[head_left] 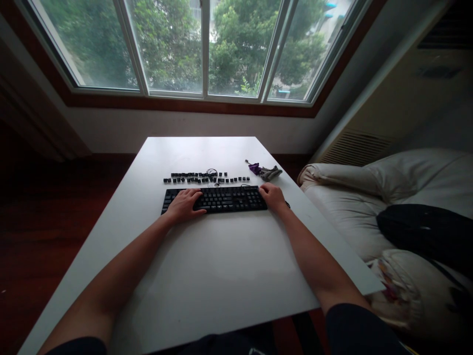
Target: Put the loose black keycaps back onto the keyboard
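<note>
A black keyboard (221, 199) lies across the white table in front of me. My left hand (185, 203) rests over its left part, fingers stretched forward and thumb apart, touching the keys. At the right end my right hand (272, 196) is closed on the keyboard's edge with its fingers curled; their undersides are hidden. Just beyond the keyboard, several loose black keycaps (192, 180) stand in two rough rows. A thin dark cable loop (212, 172) lies among them.
A purple and grey cloth bundle (271, 172) lies near the white table's (221, 266) right edge, with a thin-handled item beside it. To the right stands a pale sofa (332, 197) with a black bag (424, 234) on it. A window is beyond the table.
</note>
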`<state>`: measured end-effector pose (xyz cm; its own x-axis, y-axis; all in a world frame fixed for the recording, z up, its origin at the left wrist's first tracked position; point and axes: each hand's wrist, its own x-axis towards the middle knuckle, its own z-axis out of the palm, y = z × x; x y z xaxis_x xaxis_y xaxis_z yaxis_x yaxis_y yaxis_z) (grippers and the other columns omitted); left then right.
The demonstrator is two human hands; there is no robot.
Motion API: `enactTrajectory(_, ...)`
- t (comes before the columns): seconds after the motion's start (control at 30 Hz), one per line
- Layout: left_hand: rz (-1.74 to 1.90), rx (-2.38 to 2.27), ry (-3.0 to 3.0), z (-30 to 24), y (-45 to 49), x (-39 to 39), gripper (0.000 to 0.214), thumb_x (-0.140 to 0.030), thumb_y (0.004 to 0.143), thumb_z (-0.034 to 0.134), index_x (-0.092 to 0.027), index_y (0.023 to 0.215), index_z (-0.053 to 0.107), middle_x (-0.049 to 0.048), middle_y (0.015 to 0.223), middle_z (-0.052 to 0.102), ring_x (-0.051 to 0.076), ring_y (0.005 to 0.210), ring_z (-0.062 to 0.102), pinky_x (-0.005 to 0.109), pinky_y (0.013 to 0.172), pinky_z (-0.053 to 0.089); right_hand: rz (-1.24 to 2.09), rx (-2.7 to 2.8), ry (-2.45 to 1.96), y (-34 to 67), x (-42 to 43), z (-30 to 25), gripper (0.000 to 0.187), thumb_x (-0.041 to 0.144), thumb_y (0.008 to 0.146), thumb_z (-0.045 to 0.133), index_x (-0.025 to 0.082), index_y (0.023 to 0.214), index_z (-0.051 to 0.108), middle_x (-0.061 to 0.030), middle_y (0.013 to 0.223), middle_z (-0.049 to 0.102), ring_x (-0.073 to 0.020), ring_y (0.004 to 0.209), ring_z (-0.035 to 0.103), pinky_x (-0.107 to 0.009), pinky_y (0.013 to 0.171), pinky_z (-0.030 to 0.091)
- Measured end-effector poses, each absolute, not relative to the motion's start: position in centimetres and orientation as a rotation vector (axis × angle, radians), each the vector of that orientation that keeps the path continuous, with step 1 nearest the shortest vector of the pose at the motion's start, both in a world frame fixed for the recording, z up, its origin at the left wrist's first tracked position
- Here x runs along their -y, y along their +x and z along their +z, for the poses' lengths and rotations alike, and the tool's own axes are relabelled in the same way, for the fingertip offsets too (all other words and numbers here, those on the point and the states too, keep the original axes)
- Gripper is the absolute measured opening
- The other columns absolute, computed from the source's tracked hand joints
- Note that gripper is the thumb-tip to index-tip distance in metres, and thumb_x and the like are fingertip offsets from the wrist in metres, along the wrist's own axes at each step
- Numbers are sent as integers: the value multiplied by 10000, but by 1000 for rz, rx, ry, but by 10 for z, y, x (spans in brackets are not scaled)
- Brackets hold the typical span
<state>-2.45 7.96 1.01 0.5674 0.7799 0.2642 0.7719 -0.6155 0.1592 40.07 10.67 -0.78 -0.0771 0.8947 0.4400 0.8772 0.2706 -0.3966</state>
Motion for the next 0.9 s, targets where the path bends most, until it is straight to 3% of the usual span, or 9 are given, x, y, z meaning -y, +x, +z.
enactTrajectory(0.13,479,-1375,2748,11,-25,-79,698,-675,824,583,-244,1371,541,107,1489,477,340,1339,440,494,1127,337,115,1941,-1562,402,-105,-10,117,239,825,545,214,864,652,-33,819,661,-185,733,564,-296,715,430)
enactTrajectory(0.37,483,-1369,2748,11,-28,-79,702,-674,821,587,-237,1370,540,109,1486,479,334,1339,438,488,1138,325,133,1984,-1484,403,-108,-7,175,220,824,538,212,932,675,-43,866,667,-194,772,590,-308,739,458)
enactTrajectory(0.9,478,-1378,2730,15,-28,-79,689,-666,816,606,-255,1366,539,96,1488,476,330,1343,437,488,1143,324,168,2114,-1895,385,-204,10,309,319,829,674,207,1115,696,-60,962,756,-212,900,680,-293,802,484)
